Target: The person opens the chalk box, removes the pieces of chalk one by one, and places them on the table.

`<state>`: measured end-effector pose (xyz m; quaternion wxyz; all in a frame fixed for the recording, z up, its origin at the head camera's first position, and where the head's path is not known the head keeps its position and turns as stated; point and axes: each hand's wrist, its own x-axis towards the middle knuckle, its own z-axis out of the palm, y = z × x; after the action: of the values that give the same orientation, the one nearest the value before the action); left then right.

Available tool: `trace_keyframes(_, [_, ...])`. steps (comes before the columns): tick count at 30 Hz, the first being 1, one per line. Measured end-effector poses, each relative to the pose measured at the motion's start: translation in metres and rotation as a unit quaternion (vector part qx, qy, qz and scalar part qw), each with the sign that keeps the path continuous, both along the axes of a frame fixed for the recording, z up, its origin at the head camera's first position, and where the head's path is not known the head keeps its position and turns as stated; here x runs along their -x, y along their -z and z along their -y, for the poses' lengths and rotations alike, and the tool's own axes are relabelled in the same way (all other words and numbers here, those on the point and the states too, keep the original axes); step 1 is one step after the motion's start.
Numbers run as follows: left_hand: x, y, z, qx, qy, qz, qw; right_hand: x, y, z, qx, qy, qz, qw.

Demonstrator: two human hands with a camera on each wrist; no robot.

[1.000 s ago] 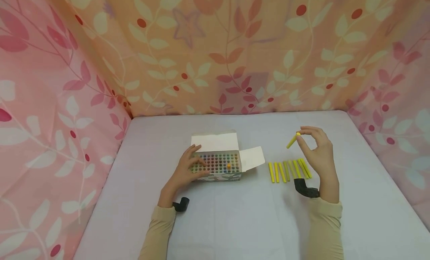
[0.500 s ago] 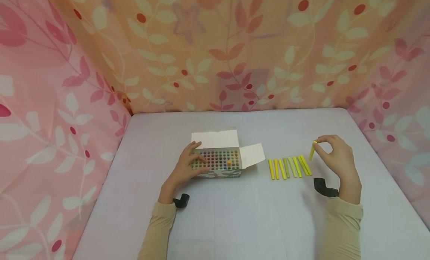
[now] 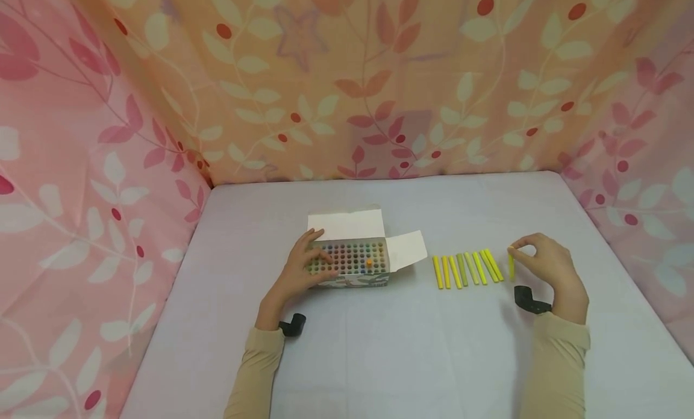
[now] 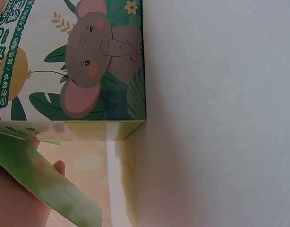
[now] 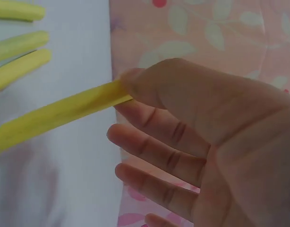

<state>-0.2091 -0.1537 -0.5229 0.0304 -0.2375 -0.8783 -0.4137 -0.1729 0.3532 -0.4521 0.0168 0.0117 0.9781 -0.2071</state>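
My right hand (image 3: pixel 550 263) pinches a yellow chalk stick (image 5: pixel 60 116) by its upper end between thumb and index finger; the other fingers extend apart below it. In the head view the stick points down, just right of a row of several yellow and greenish-yellow chalk sticks (image 3: pixel 479 268). At the left end of an open cardboard box (image 3: pixel 362 280), my left hand (image 3: pixel 305 267) holds the box, thumb along the near edge and fingers over the top. Round chalk ends in many colours fill it; an orange one (image 3: pixel 369 263) stands higher. An elephant picture (image 4: pixel 90 52) shows on its side.
The box's back flap (image 3: pixel 346 225) stands up and its side flap (image 3: pixel 408 250) spreads right toward the chalk row. White cloth (image 3: pixel 379 359) covers the table. Floral curtains (image 3: pixel 358 106) enclose the back and both sides.
My right hand has moved right and then lower, carrying the yellow chalk stick from above the row to its right end. The stick has swung more upright. My left hand stays at the box.
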Motion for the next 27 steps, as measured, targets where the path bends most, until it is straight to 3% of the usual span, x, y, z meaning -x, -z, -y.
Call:
trace_keyframes(16, [0.0, -0.001, 0.0, -0.003, 0.002, 0.0, 1.0, 0.015, 0.027, 0.0, 0.025, 0.038, 0.034, 0.998])
trace_keyframes(27, [0.001, -0.003, 0.0, 0.0, 0.002, 0.001, 1.0, 0.022, 0.046, 0.001, -0.011, 0.052, 0.003, 0.999])
